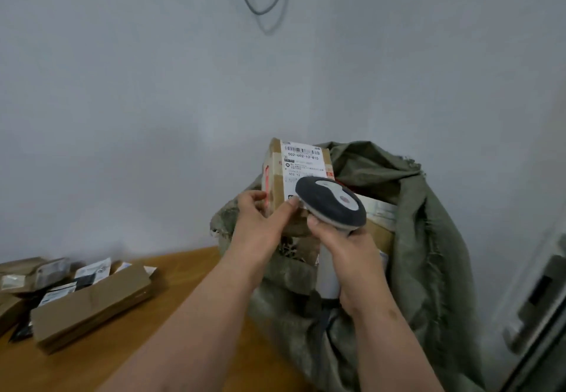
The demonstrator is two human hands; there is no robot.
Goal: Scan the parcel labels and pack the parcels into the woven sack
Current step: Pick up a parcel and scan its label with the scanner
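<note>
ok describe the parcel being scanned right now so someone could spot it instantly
Start at the green woven sack standing against the wall. In front of its mouth the left hand holds up a small cardboard parcel. Unlike the parcels on the table, its white barcode label faces the handheld scanner.

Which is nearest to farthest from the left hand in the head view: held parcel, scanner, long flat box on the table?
1. Held parcel: gripped by the left hand.
2. Scanner: just right, in the right hand.
3. Long flat box: far left on the table.
</note>
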